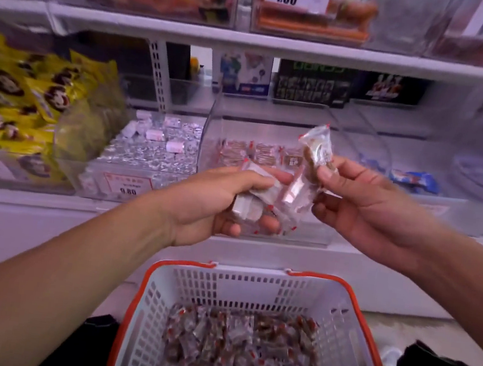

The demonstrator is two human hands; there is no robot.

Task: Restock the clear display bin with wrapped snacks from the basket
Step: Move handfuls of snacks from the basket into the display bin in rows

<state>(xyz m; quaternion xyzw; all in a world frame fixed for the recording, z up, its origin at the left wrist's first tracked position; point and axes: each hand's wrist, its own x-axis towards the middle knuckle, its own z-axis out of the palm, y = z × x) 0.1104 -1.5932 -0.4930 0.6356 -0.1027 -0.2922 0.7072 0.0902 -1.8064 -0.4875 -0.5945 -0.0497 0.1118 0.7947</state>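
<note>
A clear display bin (212, 112) sits on the middle shelf with a few wrapped snacks (263, 153) lying at its back. In front of it my left hand (216, 201) is closed around a bunch of clear-wrapped snacks (265, 198) with red corners. My right hand (359, 203) pinches a single wrapped snack (318, 145) between thumb and fingers, held upright above the bunch. Below, a white basket with an orange rim (338, 298) holds many more of the same wrapped snacks (241, 344).
Left of the bin stands a bin of silver-wrapped sweets (153, 147) and beyond it yellow packets (17, 88). A bin with blue-wrapped items (414, 181) stands to the right. An upper shelf (251, 42) carries more bins and price tags.
</note>
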